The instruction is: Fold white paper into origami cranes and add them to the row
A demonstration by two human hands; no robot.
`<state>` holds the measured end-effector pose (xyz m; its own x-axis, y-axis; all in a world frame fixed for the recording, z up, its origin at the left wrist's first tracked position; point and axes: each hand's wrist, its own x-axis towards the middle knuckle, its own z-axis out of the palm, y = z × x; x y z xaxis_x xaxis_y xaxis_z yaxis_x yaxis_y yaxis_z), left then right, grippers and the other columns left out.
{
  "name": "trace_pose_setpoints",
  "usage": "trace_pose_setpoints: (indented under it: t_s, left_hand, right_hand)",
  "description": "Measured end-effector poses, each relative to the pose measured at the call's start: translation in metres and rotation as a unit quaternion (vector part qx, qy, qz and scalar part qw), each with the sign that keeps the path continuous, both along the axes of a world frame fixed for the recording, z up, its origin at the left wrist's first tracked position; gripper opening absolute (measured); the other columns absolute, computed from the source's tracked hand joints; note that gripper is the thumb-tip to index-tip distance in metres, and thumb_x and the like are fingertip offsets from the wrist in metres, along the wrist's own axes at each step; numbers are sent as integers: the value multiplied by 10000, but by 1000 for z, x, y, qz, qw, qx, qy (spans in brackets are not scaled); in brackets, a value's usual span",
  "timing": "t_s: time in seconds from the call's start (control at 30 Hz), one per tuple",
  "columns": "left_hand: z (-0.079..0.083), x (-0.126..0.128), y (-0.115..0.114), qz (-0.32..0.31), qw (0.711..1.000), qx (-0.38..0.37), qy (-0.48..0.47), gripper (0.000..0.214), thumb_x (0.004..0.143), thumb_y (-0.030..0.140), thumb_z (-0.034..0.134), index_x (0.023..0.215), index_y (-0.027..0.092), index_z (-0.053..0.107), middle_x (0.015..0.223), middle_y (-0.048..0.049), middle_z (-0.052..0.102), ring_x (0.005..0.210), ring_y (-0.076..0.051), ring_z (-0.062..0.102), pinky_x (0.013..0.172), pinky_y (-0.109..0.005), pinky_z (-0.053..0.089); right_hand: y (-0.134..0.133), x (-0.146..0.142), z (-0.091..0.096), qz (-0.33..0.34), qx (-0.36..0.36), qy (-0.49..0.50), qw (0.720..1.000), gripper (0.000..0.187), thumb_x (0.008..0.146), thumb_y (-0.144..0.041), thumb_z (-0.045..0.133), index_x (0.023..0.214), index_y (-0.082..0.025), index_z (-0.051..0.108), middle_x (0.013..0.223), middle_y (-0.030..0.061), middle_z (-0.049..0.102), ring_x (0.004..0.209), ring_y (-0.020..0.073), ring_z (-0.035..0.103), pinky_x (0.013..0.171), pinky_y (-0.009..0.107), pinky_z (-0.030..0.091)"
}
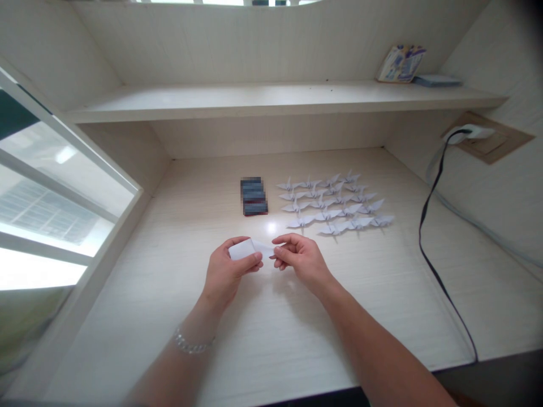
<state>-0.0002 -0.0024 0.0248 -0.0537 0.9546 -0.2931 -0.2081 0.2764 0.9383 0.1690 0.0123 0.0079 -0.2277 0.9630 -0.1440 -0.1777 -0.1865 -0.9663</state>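
Note:
My left hand point(232, 263) is closed round a piece of white paper point(241, 250), its thumb lying over the lower edge. A thin, pointed part of the paper stretches to the right, and the fingertips of my right hand point(299, 257) pinch its end. Whether the paper is one folded sheet or several layers, I cannot tell. Both hands are just above the desk. Beyond my right hand, several white folded paper cranes point(339, 206) stand close together in rows. A dark, flat rectangular object point(253, 196), blurred out in the picture, lies left of the cranes.
A shelf point(254, 102) crosses above the back of the pale desk point(178, 226). On its right end are a colourful small box point(401, 64) and a flat blue-grey item point(436, 81). A black cable point(428, 260) runs down from the wall socket point(492, 144). A window is at left.

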Motion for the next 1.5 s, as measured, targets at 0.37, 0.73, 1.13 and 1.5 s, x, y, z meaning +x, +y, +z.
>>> trace_pose_setpoints:
  t_s: [0.37,0.73,1.13,1.5]
  left_hand:
    - [1,-2,2,12,1000,-20,-9,578,541,246,802,1039,110,542,731,-29,629,597,-126,621,561,-234,526]
    - [1,0,1,2,1000,-14,-3,515,593,226,776,1029,105,530,743,-37,625,608,-119,617,570,-222,520]
    - [0,-2,1,2,1000,10,9,549,589,213,781,1053,117,504,722,-25,625,593,-119,618,563,-226,516]
    - [3,0,0,6,1000,5,-8,533,589,202,783,1036,111,507,718,-26,624,584,-118,620,545,-212,511]
  right_hand:
    - [3,10,2,-2,28,-78,997,287,791,-414,567,882,-149,629,764,65,677,608,128,601,580,270,505]
    - [-3,7,5,48,88,-204,974,247,841,-362,508,753,-172,639,653,26,634,595,127,577,576,250,446]
    - [-1,8,8,101,27,-151,983,291,858,-383,472,715,-151,575,683,33,630,555,101,549,543,232,439]
    - [0,13,7,95,73,-211,970,314,892,-374,414,727,-164,580,689,25,631,586,108,554,556,231,420]
